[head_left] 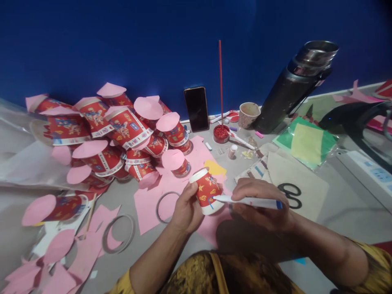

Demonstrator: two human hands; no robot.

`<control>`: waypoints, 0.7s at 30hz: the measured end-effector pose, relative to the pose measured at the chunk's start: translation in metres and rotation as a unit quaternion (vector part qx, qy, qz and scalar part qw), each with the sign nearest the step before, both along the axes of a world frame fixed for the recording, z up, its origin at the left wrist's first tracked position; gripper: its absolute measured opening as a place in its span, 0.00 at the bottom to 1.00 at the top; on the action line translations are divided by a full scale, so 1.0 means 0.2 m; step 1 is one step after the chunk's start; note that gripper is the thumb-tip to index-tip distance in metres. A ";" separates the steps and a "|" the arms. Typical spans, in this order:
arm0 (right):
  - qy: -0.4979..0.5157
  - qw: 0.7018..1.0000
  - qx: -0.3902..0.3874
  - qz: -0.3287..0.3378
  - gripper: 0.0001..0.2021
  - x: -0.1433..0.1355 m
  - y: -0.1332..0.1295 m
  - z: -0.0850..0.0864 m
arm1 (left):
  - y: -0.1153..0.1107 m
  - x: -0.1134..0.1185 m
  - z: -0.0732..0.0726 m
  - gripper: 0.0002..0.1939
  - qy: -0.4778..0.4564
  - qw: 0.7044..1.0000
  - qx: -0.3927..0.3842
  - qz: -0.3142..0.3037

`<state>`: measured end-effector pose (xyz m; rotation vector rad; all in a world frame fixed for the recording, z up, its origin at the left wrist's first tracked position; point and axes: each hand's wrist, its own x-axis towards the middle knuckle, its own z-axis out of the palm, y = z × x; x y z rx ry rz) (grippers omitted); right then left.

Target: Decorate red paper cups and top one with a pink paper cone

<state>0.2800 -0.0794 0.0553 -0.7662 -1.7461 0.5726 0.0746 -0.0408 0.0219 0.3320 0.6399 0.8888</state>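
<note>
My left hand (189,208) is wrapped round a red paper cup (204,188) with a white rim, held tilted above the table. My right hand (263,204) grips a white marker pen (254,202) with a blue end, its tip touching the cup's side. A short blue mark shows on the cup near that tip. Beneath both hands lie pink paper sheets (147,208) and a yellow paper piece (217,168). Just right of my right hand are black scissor handles (289,196). Left of my left hand lies a tape ring (159,208).
Many red cups with pink paper discs (122,126) are piled at the left. A phone (196,109) leans on the blue wall. Behind stand a black flask (290,85), a small paper cup (249,115) and a red pot (221,134). Another tape ring (107,237) lies among paper scraps.
</note>
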 end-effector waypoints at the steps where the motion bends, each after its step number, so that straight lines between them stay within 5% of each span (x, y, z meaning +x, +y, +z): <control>1: -0.001 1.000 -0.002 0.002 0.07 0.00 0.00 0.00 | 0.00 0.00 0.00 0.31 0.002 1.000 0.001 0.000; 21: -0.012 0.999 0.015 -0.028 0.07 0.00 0.00 0.00 | -0.01 0.01 0.00 0.32 -0.015 1.000 -0.002 0.011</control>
